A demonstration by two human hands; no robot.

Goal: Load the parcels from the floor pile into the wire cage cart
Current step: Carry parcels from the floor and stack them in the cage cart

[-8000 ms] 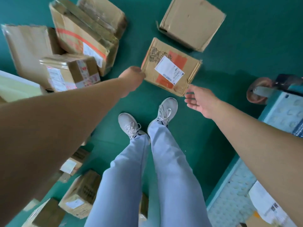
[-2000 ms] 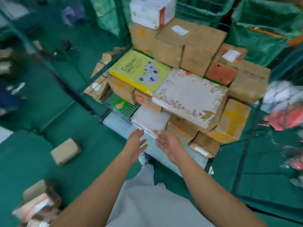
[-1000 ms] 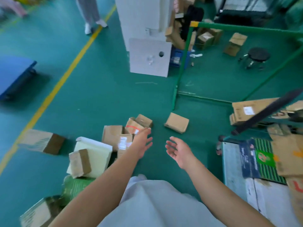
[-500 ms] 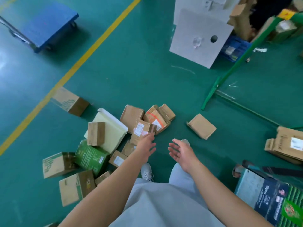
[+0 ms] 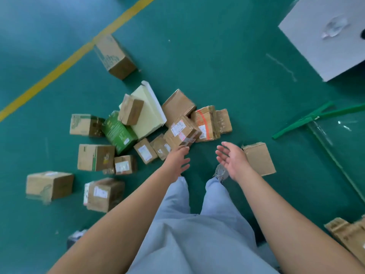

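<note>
A pile of several cardboard parcels lies on the green floor ahead of me. A taped brown box with a white label (image 5: pixel 180 131) sits at the pile's near edge. Beside it lies a box with a red stripe (image 5: pixel 206 123). A pale yellow flat box (image 5: pixel 150 115) carries a small brown box (image 5: pixel 130 109), and a green box (image 5: pixel 118 133) leans next to it. A plain brown box (image 5: pixel 258 159) lies apart on the right. My left hand (image 5: pixel 177 163) is stretched out empty, fingers straight, just short of the labelled box. My right hand (image 5: pixel 233 161) is empty too, palm turned inward, over the plain box's left edge. The cage cart is out of view.
A yellow line (image 5: pixel 65 64) crosses the floor at upper left, with a lone box (image 5: pixel 114 56) beside it. A grey panel (image 5: pixel 325 36) stands at upper right. Green rails (image 5: pixel 308 119) lie on the right. More cardboard (image 5: pixel 347 234) sits at the lower right edge. My legs and a shoe (image 5: pixel 221 172) are below.
I have turned from the loaded cart back to the floor pile. Over the last second the pile has come closer. Both hands stay empty and stretched forward.
</note>
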